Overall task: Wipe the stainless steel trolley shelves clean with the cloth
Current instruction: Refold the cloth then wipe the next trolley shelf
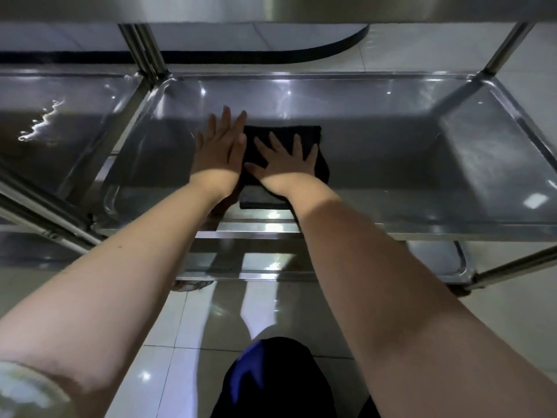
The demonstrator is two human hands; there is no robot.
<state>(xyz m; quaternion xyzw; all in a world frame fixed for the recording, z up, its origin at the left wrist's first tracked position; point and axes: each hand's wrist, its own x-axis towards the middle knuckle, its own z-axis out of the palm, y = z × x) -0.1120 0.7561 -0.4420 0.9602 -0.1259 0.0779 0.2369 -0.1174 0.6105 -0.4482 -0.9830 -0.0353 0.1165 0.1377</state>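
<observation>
A dark folded cloth [283, 135] lies flat on the middle shelf [391, 164] of the stainless steel trolley, left of its centre. My right hand [286, 159] presses down on the cloth with fingers spread and straight. My left hand [220, 143] lies flat with straight fingers at the cloth's left edge, partly on the bare steel. Both arms reach in under the top shelf [331, 7].
A second steel trolley shelf [54, 122] stands directly to the left, its posts [144, 49] against this one. A lower shelf [437, 257] shows beneath. The right rear post [503, 49] rises at the back right. Glossy floor tiles [180, 342] and my dark-clad knee [271, 378] are below.
</observation>
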